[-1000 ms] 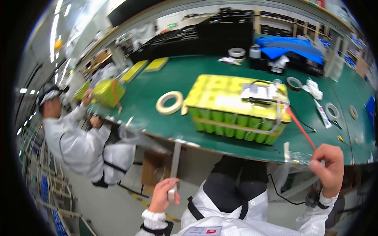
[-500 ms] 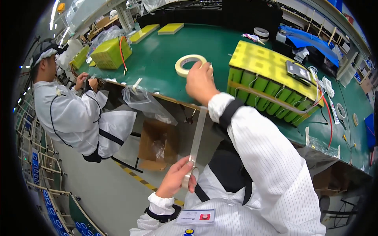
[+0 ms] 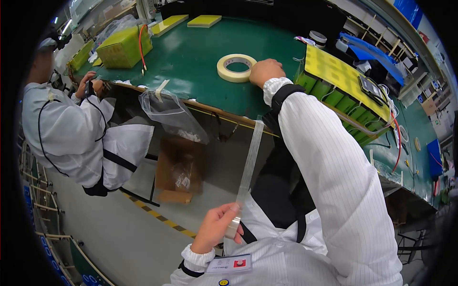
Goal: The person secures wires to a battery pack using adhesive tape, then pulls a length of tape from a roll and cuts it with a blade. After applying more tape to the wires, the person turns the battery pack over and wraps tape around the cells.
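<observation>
Gripping a clear tape roll (image 3: 232, 229) in the left hand (image 3: 213, 226) with closed fingers, its strip (image 3: 250, 162) stretched lengthwise up and rightward to the edge of the green table (image 3: 186, 71); holding the right hand (image 3: 268, 72) nearer that far end, beside a cream tape roll (image 3: 234, 77), finger state impossible to tell

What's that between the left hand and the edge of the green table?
A strip of translucent tape runs from the left hand up to the edge of the green table, in the head view.
</observation>
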Demonstrator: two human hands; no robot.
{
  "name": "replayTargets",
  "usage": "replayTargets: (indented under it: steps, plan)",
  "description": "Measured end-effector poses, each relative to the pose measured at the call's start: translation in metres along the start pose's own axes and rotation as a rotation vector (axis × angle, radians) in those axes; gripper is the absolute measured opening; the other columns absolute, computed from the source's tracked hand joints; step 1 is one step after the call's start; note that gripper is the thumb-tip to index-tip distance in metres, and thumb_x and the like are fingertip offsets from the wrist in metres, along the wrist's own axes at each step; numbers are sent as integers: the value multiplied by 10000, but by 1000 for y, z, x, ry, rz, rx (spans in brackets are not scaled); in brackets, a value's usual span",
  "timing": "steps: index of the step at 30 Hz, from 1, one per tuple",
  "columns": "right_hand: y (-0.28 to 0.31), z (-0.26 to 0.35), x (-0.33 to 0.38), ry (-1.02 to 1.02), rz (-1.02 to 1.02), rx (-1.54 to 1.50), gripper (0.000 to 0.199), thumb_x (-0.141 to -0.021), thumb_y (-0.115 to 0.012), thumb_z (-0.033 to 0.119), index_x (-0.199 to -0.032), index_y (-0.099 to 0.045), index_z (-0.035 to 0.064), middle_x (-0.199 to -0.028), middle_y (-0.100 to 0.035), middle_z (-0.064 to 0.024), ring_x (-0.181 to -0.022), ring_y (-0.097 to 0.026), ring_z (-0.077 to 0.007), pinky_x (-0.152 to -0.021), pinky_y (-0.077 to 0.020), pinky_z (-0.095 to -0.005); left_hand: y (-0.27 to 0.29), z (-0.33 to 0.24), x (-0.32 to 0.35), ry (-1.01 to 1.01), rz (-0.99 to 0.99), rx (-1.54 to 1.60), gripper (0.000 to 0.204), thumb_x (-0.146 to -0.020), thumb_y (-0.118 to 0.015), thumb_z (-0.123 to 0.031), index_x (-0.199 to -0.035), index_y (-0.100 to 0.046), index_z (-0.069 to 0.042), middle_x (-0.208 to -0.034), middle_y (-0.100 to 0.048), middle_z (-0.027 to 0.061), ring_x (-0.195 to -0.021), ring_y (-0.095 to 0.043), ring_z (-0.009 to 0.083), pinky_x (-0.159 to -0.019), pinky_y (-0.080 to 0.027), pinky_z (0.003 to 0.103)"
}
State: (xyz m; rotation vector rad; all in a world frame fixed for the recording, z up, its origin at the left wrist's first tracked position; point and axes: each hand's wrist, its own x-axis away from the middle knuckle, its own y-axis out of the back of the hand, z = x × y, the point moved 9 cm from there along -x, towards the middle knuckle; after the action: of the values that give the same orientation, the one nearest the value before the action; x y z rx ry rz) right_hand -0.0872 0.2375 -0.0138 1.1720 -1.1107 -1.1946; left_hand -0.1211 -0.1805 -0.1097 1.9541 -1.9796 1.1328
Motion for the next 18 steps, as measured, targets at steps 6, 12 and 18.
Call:
replayTargets:
  steps: [6,12,18]
  plan:
    - [-4,3,-11,182,-18,111,437,-962,-518,380,-1178,-703,48,-1194,-627,-297,-1194,-547,-482,-807,-568,-509,-1,10,9,-35,-11,-106,457,-1026,-509,-244,-1409,-461,0,-702,-660,135,-498,-640,194,-499,-497,288]
    - [13,-9,3,-51,-187,-240,354,-902,-600,241,-1136,-711,0,-1205,-639,-267,-1149,-608,-413,-816,-569,-485,-3,15,6,-1,-5,41,358,-1038,-490,-246,-1289,-551,2,-687,-648,129,-505,-646,206,-503,-507,292]
    - [7,5,6,120,-57,-247,335,-867,-645,222,-1110,-717,3,-1170,-675,-223,-1209,-551,-442,-937,-526,-482,14,23,4,-77,-105,93,312,-1034,-507,-238,-1183,-609,17,-683,-643,121,-517,-648,203,-512,-520,298]
